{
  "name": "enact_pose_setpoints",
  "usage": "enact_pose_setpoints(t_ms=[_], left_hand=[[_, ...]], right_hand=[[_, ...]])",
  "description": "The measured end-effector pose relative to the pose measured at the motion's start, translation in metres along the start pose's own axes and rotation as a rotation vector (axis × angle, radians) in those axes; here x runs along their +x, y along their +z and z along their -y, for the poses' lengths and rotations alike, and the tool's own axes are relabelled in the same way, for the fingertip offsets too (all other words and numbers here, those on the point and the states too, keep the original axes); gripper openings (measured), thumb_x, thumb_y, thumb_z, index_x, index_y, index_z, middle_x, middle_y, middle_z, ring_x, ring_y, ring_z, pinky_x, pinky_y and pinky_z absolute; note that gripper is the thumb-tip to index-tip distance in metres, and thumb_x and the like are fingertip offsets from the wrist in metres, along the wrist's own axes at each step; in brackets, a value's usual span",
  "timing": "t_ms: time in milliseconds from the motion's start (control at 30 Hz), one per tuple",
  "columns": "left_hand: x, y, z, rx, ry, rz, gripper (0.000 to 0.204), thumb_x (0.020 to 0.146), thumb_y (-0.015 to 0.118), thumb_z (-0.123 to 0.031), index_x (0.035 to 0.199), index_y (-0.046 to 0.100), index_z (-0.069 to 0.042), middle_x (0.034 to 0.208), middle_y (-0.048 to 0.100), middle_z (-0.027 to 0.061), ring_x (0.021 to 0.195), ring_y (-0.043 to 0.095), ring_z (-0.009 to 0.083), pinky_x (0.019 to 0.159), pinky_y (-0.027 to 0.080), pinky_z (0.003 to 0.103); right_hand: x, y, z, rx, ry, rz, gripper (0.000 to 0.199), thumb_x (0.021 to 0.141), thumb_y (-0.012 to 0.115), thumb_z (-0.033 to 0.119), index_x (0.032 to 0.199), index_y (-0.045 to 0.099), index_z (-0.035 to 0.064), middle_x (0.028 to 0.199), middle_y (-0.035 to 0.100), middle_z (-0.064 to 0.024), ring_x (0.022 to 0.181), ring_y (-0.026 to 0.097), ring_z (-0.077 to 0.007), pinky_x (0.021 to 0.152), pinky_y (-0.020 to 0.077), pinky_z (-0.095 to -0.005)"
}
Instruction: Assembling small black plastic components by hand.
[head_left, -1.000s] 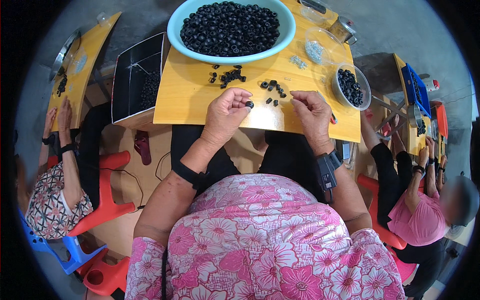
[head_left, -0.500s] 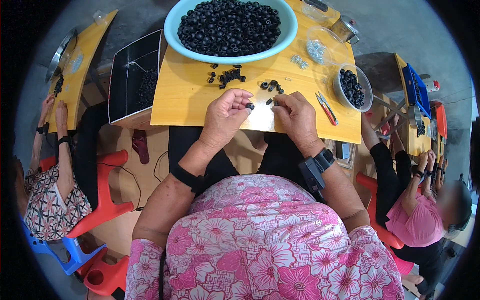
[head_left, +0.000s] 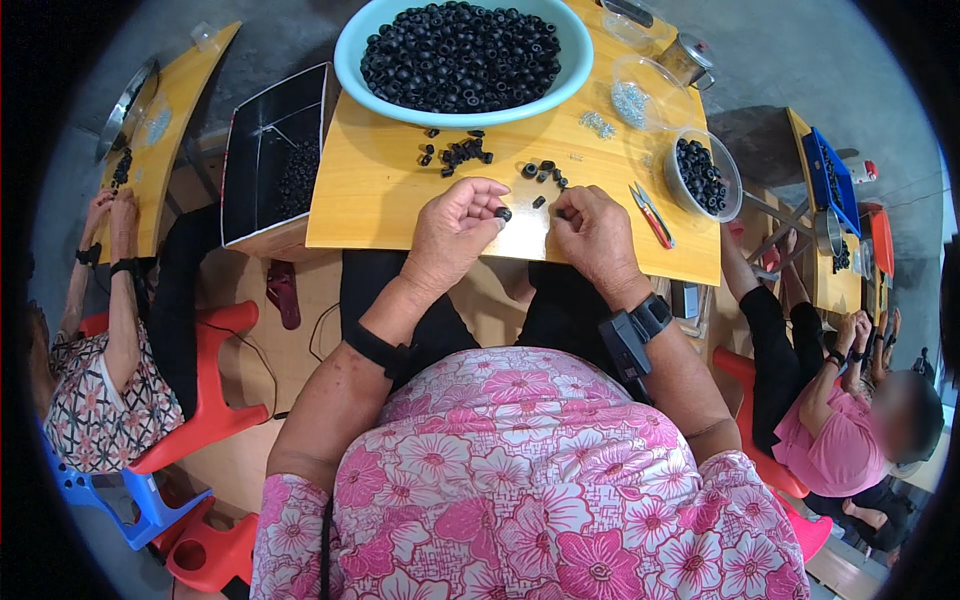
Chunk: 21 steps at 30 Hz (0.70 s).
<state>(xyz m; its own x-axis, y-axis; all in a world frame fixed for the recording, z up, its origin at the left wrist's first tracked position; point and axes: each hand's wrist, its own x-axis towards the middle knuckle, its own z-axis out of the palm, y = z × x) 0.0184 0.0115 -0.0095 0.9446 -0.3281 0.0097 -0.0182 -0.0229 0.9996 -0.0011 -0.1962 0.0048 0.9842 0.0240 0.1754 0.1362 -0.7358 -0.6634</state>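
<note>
The left hand (head_left: 455,225) grasps a small black ring (head_left: 503,213) between thumb and forefinger, held over the near edge of the yellow wooden table (head_left: 370,200). The right hand (head_left: 597,238) faces it from the other side, thumb and forefinger drawn close together; something dark shows at the tips, but at this scale I can't fairly tell whether it is gripped or only shadow.

A lone black plug (head_left: 539,202) lies on the tabletop between the two hands, just left of the right fingertips and beyond them. The right hand is clearly the nearer. Its long axis seems to slant from lower left to upper right.

The ring looks rounded, dark and slightly glossy, with a hollow middle; the plug looks narrower (more a stub than a ring). Past the plug sits a small cluster of black pieces (head_left: 544,170), with red-handled snips (head_left: 654,220) lying to the right hand's right.
</note>
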Motion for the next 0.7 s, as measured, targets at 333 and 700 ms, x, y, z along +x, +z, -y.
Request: enact_pose_setpoints(t_ms=[333, 700], left_hand=[[-0.002, 0.0, 0.0, 0.018, 0.012, 0.03, 0.033, 0.08, 0.059, 0.006, 0.112, 0.06, -0.001, 0.093, 0.063, 0.0048, 0.084, 0.061, 0.0086, 0.078, 0.052, 0.022], [-0.003, 0.01, 0.001, -0.115, -0.011, 0.079, 0.037, 0.083, 0.06, 0.006, 0.119, 0.055, -0.001, 0.097, 0.062, 0.0034, 0.086, 0.059, 0.0072, 0.08, 0.049, 0.021]], right_hand=[[-0.004, -0.001, -0.004, 0.15, -0.035, -0.008, 0.017, 0.079, 0.063, 0.004, 0.095, 0.069, 0.0046, 0.087, 0.064, -0.0166, 0.081, 0.064, -0.0308, 0.073, 0.0519, -0.0363], [0.004, -0.002, 0.023, 1.076, 0.499, 0.218, 0.018, 0.092, 0.057, 0.0, 0.107, 0.064, -0.0064, 0.087, 0.066, -0.0086, 0.076, 0.065, -0.0141, 0.073, 0.0544, -0.0246]])
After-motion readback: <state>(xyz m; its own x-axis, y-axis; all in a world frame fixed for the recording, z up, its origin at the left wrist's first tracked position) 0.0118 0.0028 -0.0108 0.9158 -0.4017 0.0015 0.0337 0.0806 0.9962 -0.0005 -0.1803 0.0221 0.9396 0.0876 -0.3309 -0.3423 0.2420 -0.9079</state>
